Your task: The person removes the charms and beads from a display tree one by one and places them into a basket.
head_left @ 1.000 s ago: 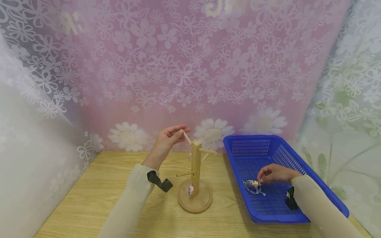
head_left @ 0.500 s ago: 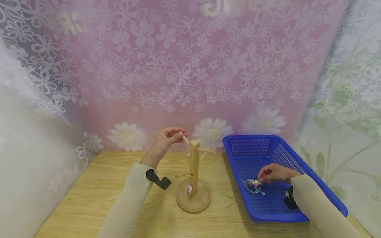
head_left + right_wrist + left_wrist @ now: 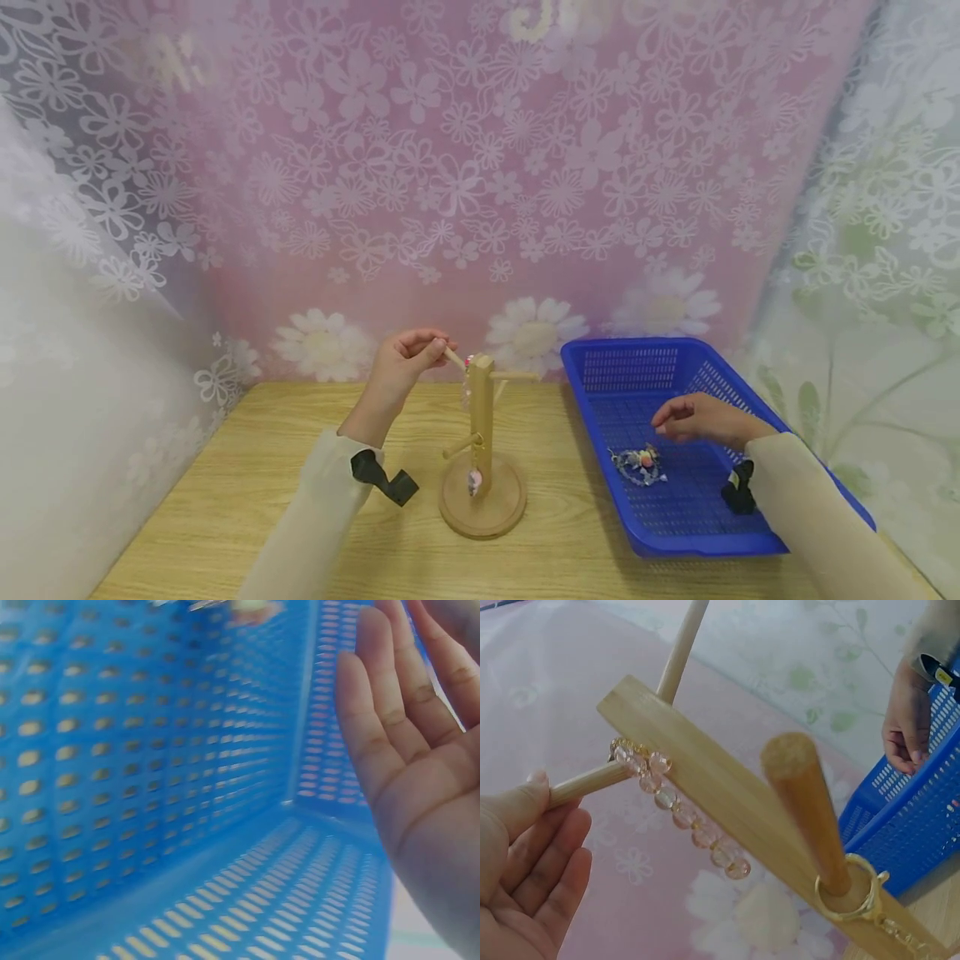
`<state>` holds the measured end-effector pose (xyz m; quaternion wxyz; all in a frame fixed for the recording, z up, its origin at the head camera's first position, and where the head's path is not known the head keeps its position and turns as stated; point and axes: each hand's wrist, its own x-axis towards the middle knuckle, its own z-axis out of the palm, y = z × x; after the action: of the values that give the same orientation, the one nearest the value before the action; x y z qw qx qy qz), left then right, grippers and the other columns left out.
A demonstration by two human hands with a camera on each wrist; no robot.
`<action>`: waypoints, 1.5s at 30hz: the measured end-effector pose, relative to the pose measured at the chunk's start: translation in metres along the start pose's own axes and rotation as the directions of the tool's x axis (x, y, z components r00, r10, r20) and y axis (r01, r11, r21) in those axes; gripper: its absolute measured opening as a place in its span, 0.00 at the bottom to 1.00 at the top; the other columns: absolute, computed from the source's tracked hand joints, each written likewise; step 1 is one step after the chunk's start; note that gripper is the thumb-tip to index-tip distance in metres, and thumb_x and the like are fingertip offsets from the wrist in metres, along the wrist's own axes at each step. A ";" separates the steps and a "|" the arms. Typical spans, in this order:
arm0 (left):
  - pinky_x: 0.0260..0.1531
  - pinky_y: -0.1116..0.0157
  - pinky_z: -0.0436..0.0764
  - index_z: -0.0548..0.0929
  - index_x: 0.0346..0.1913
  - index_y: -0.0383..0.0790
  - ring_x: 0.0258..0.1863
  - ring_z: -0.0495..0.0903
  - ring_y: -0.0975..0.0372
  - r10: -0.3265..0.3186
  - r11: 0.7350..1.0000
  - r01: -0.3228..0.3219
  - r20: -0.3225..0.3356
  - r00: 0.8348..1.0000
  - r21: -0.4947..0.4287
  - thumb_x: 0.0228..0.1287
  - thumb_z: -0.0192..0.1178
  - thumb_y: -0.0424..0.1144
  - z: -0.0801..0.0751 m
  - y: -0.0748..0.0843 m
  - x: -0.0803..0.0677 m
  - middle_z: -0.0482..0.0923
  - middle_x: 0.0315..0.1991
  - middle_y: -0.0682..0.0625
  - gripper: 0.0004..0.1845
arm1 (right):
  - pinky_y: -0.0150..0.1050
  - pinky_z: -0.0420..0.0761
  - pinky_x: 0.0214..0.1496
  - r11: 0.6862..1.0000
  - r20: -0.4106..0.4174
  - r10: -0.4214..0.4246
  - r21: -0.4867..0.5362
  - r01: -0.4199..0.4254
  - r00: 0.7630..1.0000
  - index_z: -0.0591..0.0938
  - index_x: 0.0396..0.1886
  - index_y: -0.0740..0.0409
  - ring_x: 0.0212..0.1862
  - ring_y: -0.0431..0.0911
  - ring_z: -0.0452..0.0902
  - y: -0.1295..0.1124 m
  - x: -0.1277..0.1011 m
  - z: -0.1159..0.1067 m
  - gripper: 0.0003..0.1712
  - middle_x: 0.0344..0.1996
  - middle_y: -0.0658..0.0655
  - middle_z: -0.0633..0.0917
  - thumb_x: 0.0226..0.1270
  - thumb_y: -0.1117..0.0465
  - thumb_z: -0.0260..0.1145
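**Wooden stand (image 3: 482,408): light pinch on the peg, clean lift from the basket**

On the right lies the blue basket (image 3: 705,547). Its slotted floor and walls could snag fine parts, so a straight upward lift should serve better than a drag.

To its left, the stand rises upright on its round base (image 3: 501,517). Being narrow, it would likely rock under a sideways pull; any steadying force is best directed along the peg.

The left hand (image 3: 399,368) pinches the end of an upper peg (image 3: 589,783) between thumb and forefinger, other fingers loosely bent; a light grip there should be enough. The right hand (image 3: 702,418) is over the basket floor, fingers relaxed and slightly bent, with nothing in it.

Just apart from its fingertips lies a beaded trinket (image 3: 642,461). Whether it is one piece or several I cannot tell, so finding a loop to pinch first looks wise.

On the upper peg a pink beaded bracelet (image 3: 684,816) hangs close to the post, where it seems unlikely to slip off. A gold ring (image 3: 875,891) circles the foot of the lower peg (image 3: 810,814), with a small charm (image 3: 475,482) hanging below.
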<state>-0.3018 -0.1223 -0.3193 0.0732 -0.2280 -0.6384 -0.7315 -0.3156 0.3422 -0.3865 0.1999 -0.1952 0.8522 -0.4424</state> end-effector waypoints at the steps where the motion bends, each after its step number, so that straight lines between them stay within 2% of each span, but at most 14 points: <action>1: 0.39 0.67 0.82 0.83 0.37 0.40 0.35 0.83 0.67 -0.003 1.000 0.003 -0.011 1.000 -0.005 0.65 0.57 0.30 0.000 0.000 -0.001 0.85 0.33 0.57 0.06 | 0.48 0.79 0.51 1.000 -0.005 -0.005 0.002 0.005 1.000 0.77 0.48 0.71 0.47 0.48 0.80 -0.003 -0.001 -0.001 0.18 0.46 0.65 0.81 0.68 0.60 0.61; 4: 0.40 0.68 0.81 0.83 0.37 0.42 0.35 0.83 0.67 -0.005 1.000 0.005 -0.043 0.999 -0.004 0.65 0.58 0.31 0.001 0.001 -0.004 0.85 0.33 0.57 0.05 | 0.41 0.79 0.51 1.000 -0.034 -0.010 -0.012 0.010 0.999 0.78 0.49 0.67 0.46 0.43 0.80 -0.014 -0.004 -0.006 0.17 0.46 0.60 0.82 0.68 0.58 0.61; 8: 0.39 0.69 0.81 0.83 0.37 0.43 0.34 0.83 0.67 0.019 1.000 -0.019 -0.078 0.997 0.011 0.65 0.58 0.30 0.003 0.003 -0.007 0.85 0.32 0.57 0.05 | 0.35 0.79 0.49 0.999 -0.063 -0.041 -0.026 0.039 0.997 0.78 0.48 0.65 0.46 0.43 0.80 -0.029 -0.005 -0.007 0.17 0.45 0.57 0.82 0.68 0.57 0.62; 13: 0.38 0.69 0.81 0.82 0.37 0.41 0.34 0.82 0.67 0.038 0.999 -0.035 -0.096 0.995 0.023 0.65 0.57 0.30 0.005 0.006 -0.010 0.85 0.32 0.58 0.05 | 0.35 0.79 0.49 0.997 -0.064 -0.073 -0.013 0.072 0.995 0.80 0.46 0.64 0.45 0.44 0.80 -0.050 -0.008 0.003 0.14 0.42 0.55 0.83 0.68 0.58 0.61; 21: 0.40 0.67 0.82 0.82 0.37 0.41 0.34 0.82 0.67 0.039 0.999 -0.035 -0.127 0.991 0.033 0.65 0.58 0.31 0.008 0.007 -0.013 0.85 0.30 0.59 0.04 | 0.37 0.78 0.48 0.988 -0.102 -0.154 -0.019 0.153 0.983 0.81 0.42 0.63 0.42 0.42 0.80 -0.085 -0.012 0.034 0.11 0.37 0.50 0.85 0.67 0.59 0.62; 25: 0.41 0.64 0.82 0.82 0.38 0.34 0.34 0.83 0.66 0.044 0.998 -0.038 -0.141 0.989 0.047 0.65 0.59 0.31 0.009 0.006 -0.015 0.85 0.30 0.58 0.04 | 0.37 0.77 0.48 0.982 -0.106 -0.188 -0.019 0.187 0.977 0.82 0.42 0.63 0.42 0.43 0.79 -0.100 -0.014 0.048 0.11 0.37 0.50 0.84 0.67 0.59 0.62; 29: 0.41 0.65 0.82 0.79 0.42 0.23 0.34 0.83 0.67 0.056 0.997 -0.047 -0.161 0.985 0.063 0.64 0.59 0.32 0.010 0.005 -0.017 0.85 0.30 0.59 0.11 | 0.38 0.77 0.49 0.976 -0.118 -0.218 -0.014 0.218 0.969 0.82 0.41 0.63 0.42 0.44 0.80 -0.116 -0.016 0.062 0.11 0.37 0.52 0.85 0.67 0.59 0.62; 33: 0.42 0.65 0.82 0.77 0.44 0.20 0.34 0.82 0.67 0.063 0.996 -0.050 -0.183 0.981 0.073 0.64 0.59 0.32 0.012 0.007 -0.020 0.85 0.30 0.59 0.14 | 0.37 0.78 0.47 0.971 -0.109 -0.237 -0.007 0.238 0.965 0.82 0.41 0.63 0.43 0.45 0.80 -0.132 -0.018 0.080 0.11 0.38 0.57 0.84 0.66 0.59 0.63; 36: 0.43 0.63 0.82 0.77 0.44 0.19 0.34 0.82 0.66 0.066 0.996 -0.054 -0.197 0.978 0.065 0.64 0.59 0.31 0.014 0.008 -0.022 0.85 0.30 0.58 0.13 | 0.34 0.78 0.31 0.976 -0.098 -0.217 0.001 0.218 0.971 0.82 0.43 0.62 0.34 0.44 0.78 -0.144 -0.019 0.093 0.12 0.39 0.60 0.84 0.66 0.58 0.64; 38: 0.44 0.63 0.81 0.78 0.44 0.20 0.34 0.82 0.66 0.069 0.996 -0.057 -0.210 0.975 0.063 0.64 0.59 0.31 0.015 0.009 -0.023 0.85 0.30 0.58 0.13 | 0.34 0.76 0.28 0.977 -0.094 -0.211 -0.001 0.212 0.973 0.82 0.43 0.62 0.32 0.42 0.76 -0.151 -0.019 0.101 0.13 0.40 0.60 0.83 0.66 0.57 0.64; 40: 0.43 0.64 0.81 0.78 0.43 0.20 0.33 0.82 0.66 0.082 0.995 -0.067 -0.222 0.972 0.075 0.64 0.60 0.31 0.016 0.009 -0.025 0.85 0.30 0.59 0.13 | 0.34 0.76 0.27 0.979 -0.106 -0.202 0.002 0.203 0.974 0.82 0.44 0.60 0.32 0.42 0.76 -0.155 -0.019 0.111 0.13 0.40 0.58 0.84 0.65 0.56 0.65; 42: 0.43 0.64 0.82 0.80 0.42 0.22 0.32 0.82 0.66 0.099 0.993 -0.079 -0.235 0.967 0.092 0.63 0.61 0.32 0.017 0.009 -0.027 0.85 0.30 0.58 0.12 | 0.35 0.78 0.37 0.975 -0.121 -0.220 0.000 0.222 0.968 0.82 0.44 0.60 0.36 0.42 0.78 -0.156 -0.018 0.121 0.13 0.39 0.58 0.84 0.65 0.56 0.65; 45: 0.42 0.61 0.82 0.81 0.40 0.24 0.31 0.82 0.66 0.127 0.988 -0.101 -0.248 0.960 0.114 0.62 0.61 0.32 0.021 0.009 -0.029 0.85 0.30 0.58 0.10 | 0.36 0.80 0.42 0.966 -0.148 -0.256 0.005 0.259 0.955 0.82 0.43 0.60 0.41 0.45 0.80 -0.155 -0.017 0.137 0.12 0.39 0.58 0.83 0.65 0.57 0.65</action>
<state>-0.2680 -0.1087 -0.3221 0.2082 -0.1646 -0.6455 -0.7162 -0.2068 0.1757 -0.3268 0.0797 -0.2690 0.8264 -0.4881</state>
